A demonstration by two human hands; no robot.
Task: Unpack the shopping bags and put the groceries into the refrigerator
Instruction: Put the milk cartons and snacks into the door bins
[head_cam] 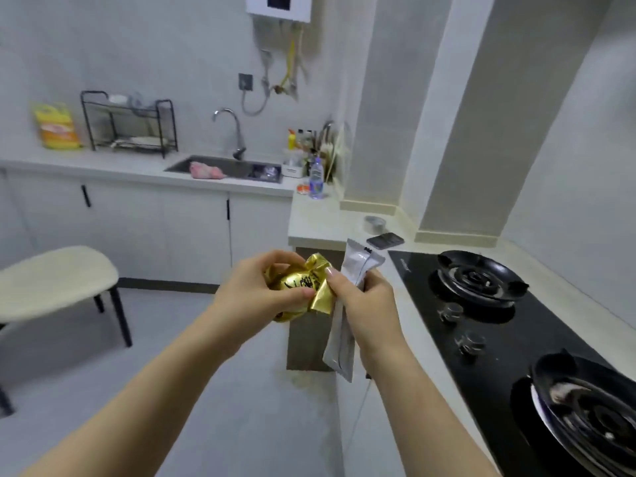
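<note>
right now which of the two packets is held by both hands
The gold foil packet: the left hand grips it and the right hand pinches its edge. The long white packet hangs from the right hand alone.

Open grey floor (206, 390) fills the middle and near left. The left hand (254, 287), gripping a gold packet (296, 284), and the right hand (364, 304), gripping a white packet (340, 342), are held over it. A cream stool (51, 277) stands left. Along the right, a black hob (481, 321) with raised burner stands (478, 277) blocks the way. Farther back lie a phone (384, 240) and a tape roll (374, 223).
</note>
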